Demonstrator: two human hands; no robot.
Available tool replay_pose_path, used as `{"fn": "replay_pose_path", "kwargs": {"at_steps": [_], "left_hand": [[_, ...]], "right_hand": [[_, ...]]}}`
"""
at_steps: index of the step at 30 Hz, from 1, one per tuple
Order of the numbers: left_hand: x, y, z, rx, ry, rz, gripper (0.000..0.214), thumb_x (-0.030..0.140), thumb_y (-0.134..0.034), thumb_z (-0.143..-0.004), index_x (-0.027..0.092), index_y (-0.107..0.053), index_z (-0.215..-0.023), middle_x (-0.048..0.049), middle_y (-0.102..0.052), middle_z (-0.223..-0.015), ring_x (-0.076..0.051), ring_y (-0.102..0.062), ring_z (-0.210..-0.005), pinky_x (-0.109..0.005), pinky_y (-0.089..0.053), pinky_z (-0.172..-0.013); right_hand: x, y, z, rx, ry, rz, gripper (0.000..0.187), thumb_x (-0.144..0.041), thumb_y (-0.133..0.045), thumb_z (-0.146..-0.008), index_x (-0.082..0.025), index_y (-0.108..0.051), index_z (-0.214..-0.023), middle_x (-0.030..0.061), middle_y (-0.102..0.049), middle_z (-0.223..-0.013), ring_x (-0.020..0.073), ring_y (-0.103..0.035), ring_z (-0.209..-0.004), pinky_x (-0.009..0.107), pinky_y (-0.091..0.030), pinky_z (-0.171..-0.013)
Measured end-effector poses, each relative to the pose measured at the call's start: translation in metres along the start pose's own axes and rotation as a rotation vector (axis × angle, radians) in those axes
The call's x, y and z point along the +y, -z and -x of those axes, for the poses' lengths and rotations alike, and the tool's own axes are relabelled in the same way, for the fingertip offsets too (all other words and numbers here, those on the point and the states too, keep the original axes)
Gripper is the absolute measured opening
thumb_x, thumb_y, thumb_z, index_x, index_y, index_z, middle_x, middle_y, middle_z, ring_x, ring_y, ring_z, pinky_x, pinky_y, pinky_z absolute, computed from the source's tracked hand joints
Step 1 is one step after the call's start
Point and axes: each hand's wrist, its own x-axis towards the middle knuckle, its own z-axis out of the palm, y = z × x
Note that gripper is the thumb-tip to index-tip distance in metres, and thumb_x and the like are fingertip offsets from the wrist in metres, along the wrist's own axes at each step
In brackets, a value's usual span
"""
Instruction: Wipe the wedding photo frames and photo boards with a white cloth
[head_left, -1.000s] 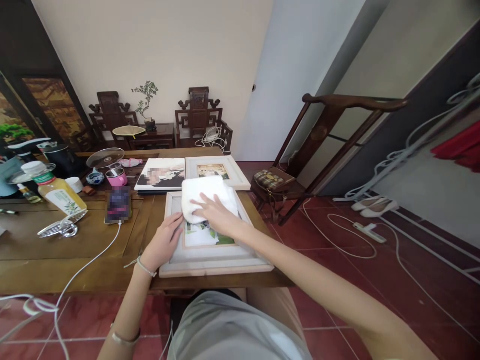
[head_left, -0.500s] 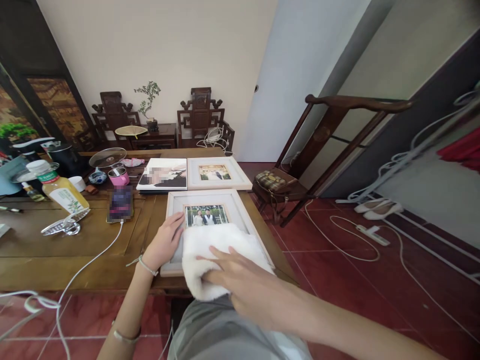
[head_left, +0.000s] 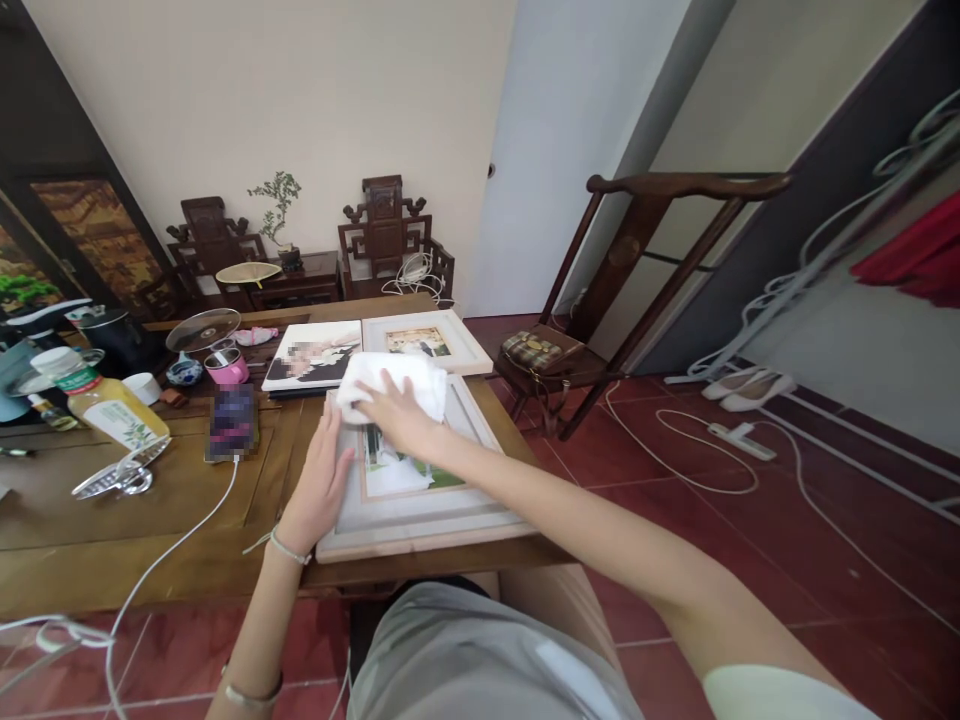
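In the head view, the right hand point(head_left: 397, 415) lay flat on a white cloth point(head_left: 394, 378), fingers stretched over it and pressing down rather than closed around it. Half a second earlier the cloth had covered the near edge of the big picture frame point(head_left: 420, 515). Now it sat at the frame's far edge, over the top of the photo, so the wiping stroke had run the length of the glass away from the person. The lower part of the photo showed again.

The left hand point(head_left: 319, 485) had stayed put, open and flat against the frame's left rail, steadying it on the table point(head_left: 150, 505). Beyond the frame's far edge lay a smaller frame point(head_left: 466, 356) and, beside that, a photo print point(head_left: 311, 355). A phone point(head_left: 231, 420) lay left of the frame.
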Motion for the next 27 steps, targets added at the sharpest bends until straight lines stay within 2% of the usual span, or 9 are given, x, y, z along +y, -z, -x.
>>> {"fn": "replay_pose_path", "kwargs": {"at_steps": [2, 4, 8, 12, 15, 19, 23, 27], "left_hand": [[0.001, 0.0, 0.0, 0.007, -0.009, 0.014, 0.057, 0.036, -0.029, -0.1, 0.022, -0.006, -0.151, -0.0073, -0.003, -0.159, -0.023, -0.006, -0.145, -0.044, -0.012, -0.118], [0.001, 0.0, 0.0, -0.005, -0.018, 0.029, 0.058, 0.038, -0.028, -0.1, 0.024, -0.003, -0.151, -0.0055, -0.001, -0.159, -0.022, -0.004, -0.145, -0.043, -0.011, -0.118], [-0.001, 0.0, 0.001, -0.015, -0.041, 0.059, 0.059, 0.043, -0.025, -0.1, 0.024, -0.004, -0.151, -0.0039, -0.002, -0.159, -0.02, -0.005, -0.145, -0.04, -0.009, -0.119], [-0.003, 0.001, 0.005, -0.009, -0.054, 0.108, 0.062, 0.051, -0.013, -0.098, 0.019, -0.014, -0.151, -0.0055, -0.011, -0.158, -0.021, -0.012, -0.145, -0.039, -0.011, -0.119], [-0.003, 0.001, 0.006, -0.021, -0.015, 0.104, 0.06, 0.051, -0.016, -0.098, 0.018, -0.027, -0.148, -0.0071, -0.025, -0.155, -0.022, -0.022, -0.142, -0.04, -0.016, -0.118], [-0.003, -0.001, 0.004, -0.058, 0.003, 0.057, 0.053, 0.042, -0.026, -0.099, 0.016, -0.035, -0.144, -0.0093, -0.034, -0.151, -0.02, -0.029, -0.14, -0.039, -0.021, -0.117], [-0.002, -0.002, 0.003, -0.084, -0.009, -0.004, 0.051, 0.039, -0.038, -0.096, 0.015, -0.039, -0.141, -0.0115, -0.037, -0.149, -0.022, -0.031, -0.139, -0.041, -0.025, -0.116], [-0.002, -0.002, 0.002, -0.106, 0.003, -0.025, 0.046, 0.035, -0.041, -0.095, 0.015, -0.047, -0.136, -0.0124, -0.04, -0.147, -0.024, -0.032, -0.138, -0.044, -0.027, -0.114]], "right_hand": [[-0.013, -0.005, -0.001, -0.044, 0.012, 0.012, 0.052, 0.002, -0.044, -0.082, -0.021, -0.055, -0.127, 0.0058, -0.023, -0.155, 0.0463, -0.008, -0.139, 0.075, -0.018, -0.1], [-0.025, -0.008, 0.008, -0.068, 0.034, 0.022, 0.045, -0.002, -0.044, -0.085, -0.021, -0.059, -0.122, 0.006, -0.025, -0.154, 0.0474, -0.01, -0.138, 0.076, -0.02, -0.099], [-0.046, -0.004, 0.039, -0.19, 0.119, 0.065, 0.047, -0.003, -0.059, -0.075, -0.019, -0.062, -0.119, 0.0099, -0.029, -0.152, 0.0529, -0.018, -0.134, 0.075, -0.029, -0.096], [-0.064, 0.007, 0.077, -0.245, 0.207, 0.072, 0.047, -0.007, -0.064, -0.072, -0.015, -0.063, -0.118, 0.0132, -0.03, -0.151, 0.0542, -0.021, -0.132, 0.074, -0.03, -0.097], [-0.069, 0.015, 0.1, -0.274, 0.262, 0.029, 0.039, -0.011, -0.06, -0.077, -0.014, -0.065, -0.115, 0.0138, -0.032, -0.15, 0.0529, -0.022, -0.133, 0.072, -0.029, -0.099], [-0.058, 0.021, 0.12, -0.192, 0.247, -0.028, 0.035, -0.006, -0.048, -0.083, -0.013, -0.067, -0.111, 0.0138, -0.037, -0.148, 0.0474, -0.023, -0.135, 0.07, -0.026, -0.102], [-0.033, 0.021, 0.139, -0.178, 0.182, -0.038, 0.043, 0.002, -0.047, -0.077, -0.014, -0.068, -0.11, 0.0113, -0.039, -0.147, 0.0411, -0.023, -0.137, 0.064, -0.025, -0.106], [-0.007, 0.01, 0.166, -0.061, 0.077, 0.012, 0.047, 0.005, -0.046, -0.071, -0.02, -0.072, -0.101, 0.0047, -0.044, -0.144, 0.0365, -0.029, -0.137, 0.06, -0.027, -0.107]]}}
